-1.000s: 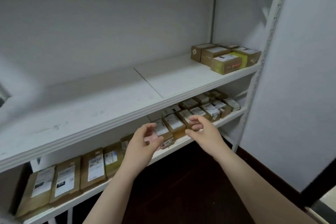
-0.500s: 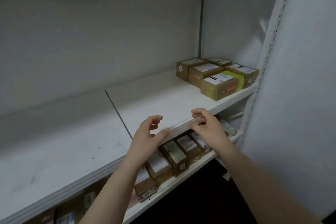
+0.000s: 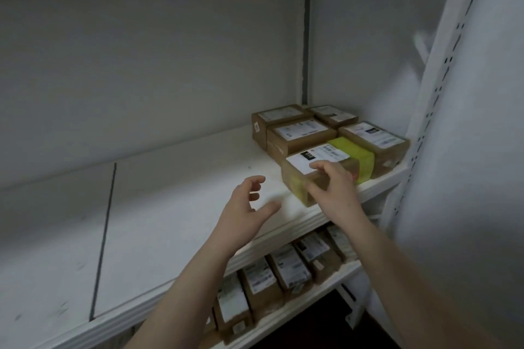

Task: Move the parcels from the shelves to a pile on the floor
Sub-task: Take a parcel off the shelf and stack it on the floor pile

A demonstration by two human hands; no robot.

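White board makes up the upper shelf [image 3: 170,207], bare along most of its length; the lower shelf [image 3: 312,296] beneath it carries its own row of parcels [image 3: 286,266]. At the right end of the upper shelf sit five brown cardboard boxes packed against one another: four rear parcels [image 3: 300,133], and the front parcel [image 3: 340,156] close to the shelf's front edge.

Our right hand [image 3: 331,190] has hold of that front parcel at its near left corner, fingers curled over the top edge and thumb against the side; our left hand [image 3: 243,207] hovers just beside it over bare shelf, fingers spread and lightly bent, holding nothing.

We judge the risk to lie in that one-cornered hold; drawn out by the corner alone, the box could twist and drop off the front edge, or drag its touching neighbours askew; the left hand should brace the other side first.

The front parcel is a squat carton banded with yellow-green tape [image 3: 354,153] and topped by a white label [image 3: 309,160]; rigid, we think, and an easy carry for both hands.
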